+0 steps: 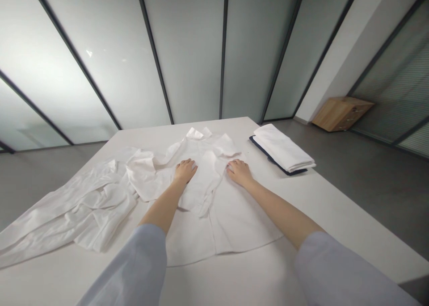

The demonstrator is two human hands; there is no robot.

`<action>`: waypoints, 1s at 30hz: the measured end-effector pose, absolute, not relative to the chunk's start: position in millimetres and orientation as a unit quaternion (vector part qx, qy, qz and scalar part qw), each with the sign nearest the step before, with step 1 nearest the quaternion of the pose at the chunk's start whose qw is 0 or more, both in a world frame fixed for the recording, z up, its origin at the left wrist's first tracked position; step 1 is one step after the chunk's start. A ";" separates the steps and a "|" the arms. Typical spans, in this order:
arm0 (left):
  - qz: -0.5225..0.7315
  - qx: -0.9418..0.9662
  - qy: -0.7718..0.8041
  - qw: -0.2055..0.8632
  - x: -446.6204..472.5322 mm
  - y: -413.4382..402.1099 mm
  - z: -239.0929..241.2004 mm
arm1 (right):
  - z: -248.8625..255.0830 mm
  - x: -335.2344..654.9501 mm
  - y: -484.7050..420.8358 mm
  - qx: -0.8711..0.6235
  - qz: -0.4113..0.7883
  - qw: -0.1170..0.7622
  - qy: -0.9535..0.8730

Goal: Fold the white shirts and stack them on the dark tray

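Collared white thin-cloth shirt (pixel 203 178) lies wrinkled beneath bare left hand (pixel 184 170) and bare right hand (pixel 240 172), fingers loosely curved; whether they grip, I can't tell.

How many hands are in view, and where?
2: the left hand and the right hand, both on the spread white garment, the right one nearer the folded white cloth. No other hands show.

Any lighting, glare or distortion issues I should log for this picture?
Head view: bright glow washes over the frosted panels at picture left; head view: the dark panel frames fan outward, a wide-angle look; head view: the white garment has low contrast against the pale table; head view: left hand and right hand show no obvious motion blur.
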State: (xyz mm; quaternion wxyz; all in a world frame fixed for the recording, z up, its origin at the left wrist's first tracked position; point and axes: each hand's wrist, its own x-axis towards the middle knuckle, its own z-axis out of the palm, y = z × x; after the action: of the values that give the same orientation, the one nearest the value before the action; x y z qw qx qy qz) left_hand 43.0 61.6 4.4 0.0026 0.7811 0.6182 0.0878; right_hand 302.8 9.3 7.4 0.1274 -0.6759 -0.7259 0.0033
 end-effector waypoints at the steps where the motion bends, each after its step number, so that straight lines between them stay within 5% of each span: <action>1: 0.090 0.779 0.621 0.002 42.8 64.3 3.8 | 6.5 303.2 6.6 -0.679 0.002 0.113 -0.726; 11: 0.123 0.796 0.583 0.105 25.2 59.2 15.8 | 4.1 305.2 -1.3 -0.682 0.001 0.092 -0.726; 17: 0.043 0.792 0.591 0.150 7.8 0.7 25.6 | 1.3 307.1 1.4 -0.676 0.002 0.094 -0.731; 25: 0.280 0.611 0.540 0.508 -15.2 -35.7 35.2 | 0.0 308.2 1.2 -0.671 0.003 0.103 -0.734; 30: 0.323 0.469 0.548 0.612 -37.6 -36.9 36.8 | 0.5 307.7 0.7 -0.672 0.000 0.104 -0.733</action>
State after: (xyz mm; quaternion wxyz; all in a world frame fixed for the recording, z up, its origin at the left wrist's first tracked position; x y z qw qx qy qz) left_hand -37.6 -36.9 36.8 0.6119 0.4693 0.5484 0.3233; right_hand 307.7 0.7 0.5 0.1040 -0.6722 -0.7330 -0.0001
